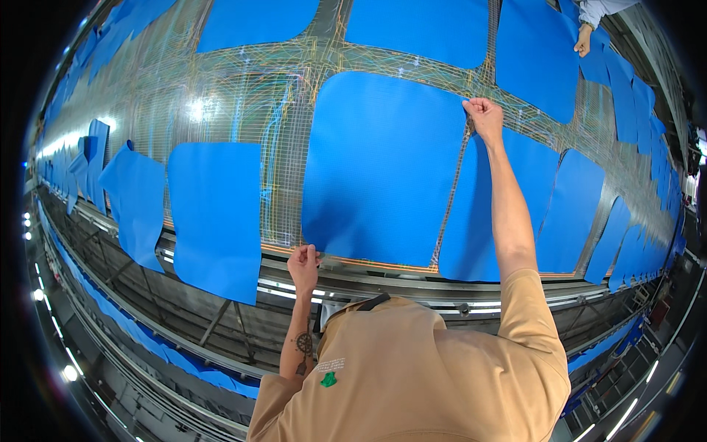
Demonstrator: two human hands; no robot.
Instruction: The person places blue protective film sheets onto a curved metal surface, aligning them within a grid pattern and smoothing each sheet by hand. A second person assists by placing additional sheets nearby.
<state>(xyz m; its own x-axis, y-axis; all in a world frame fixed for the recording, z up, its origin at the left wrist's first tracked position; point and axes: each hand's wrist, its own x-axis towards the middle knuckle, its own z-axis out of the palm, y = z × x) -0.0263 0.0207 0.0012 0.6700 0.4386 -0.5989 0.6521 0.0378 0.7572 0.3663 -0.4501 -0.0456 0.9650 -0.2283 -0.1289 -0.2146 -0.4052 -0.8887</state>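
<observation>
Head view: a person in a tan shirt [442, 361] stands at the near edge of a long table [283, 177], its surface covered in fine coloured lines, with both arms reaching over it. The centre sheet [383, 169], blue with rounded corners, lies mostly flat by the near edge of the table, directly in front of the person. The right hand [484, 116] is at the sheet's far right corner, thumb and fingertips together, clamped on that corner. The left hand [304, 267] is at its near left corner, beside the table's near edge, fingers drawn together; whether the corner is caught between them, I cannot tell. A shadow falls across the sheet near this hand. To the left, apart from the centre sheet, the left sheet [216, 221] hangs partly over the near edge, and beyond it a rumpled sheet [136, 199] also droops over. To the right, across a narrow gap, the right sheet [475, 221] reaches the near edge, with a further sheet [571, 206] beside it. More blue sheets [416, 29] lie toward the table's far edge. At the far right, a co-worker's hand [583, 42], below a pale sleeve [600, 9], is over other blue pieces; its grip is too small to tell.
</observation>
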